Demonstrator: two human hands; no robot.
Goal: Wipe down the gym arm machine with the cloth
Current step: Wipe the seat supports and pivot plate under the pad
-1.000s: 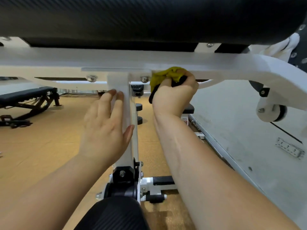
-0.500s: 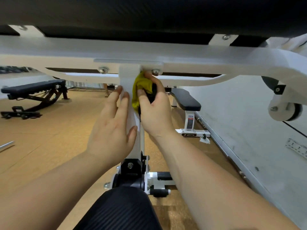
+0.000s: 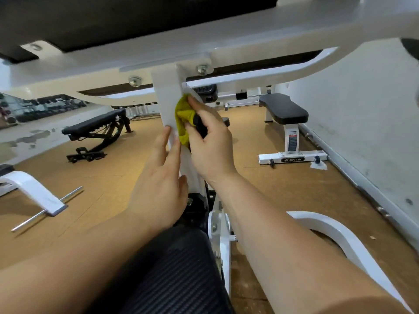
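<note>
At the right edge of the white post, right hand pinches yellow cloth; left hand lies flat.

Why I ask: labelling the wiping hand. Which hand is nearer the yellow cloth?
Right. The right hand pinches the yellow cloth against the white post; the left hand rests on the post, below-left of the cloth.

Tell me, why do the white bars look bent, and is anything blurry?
Head view: the wide-angle lens likely bows the white crossbeam; the yellow cloth and right hand look sharp, the far weight rack soft; lighting is even, shadows faint.
</note>
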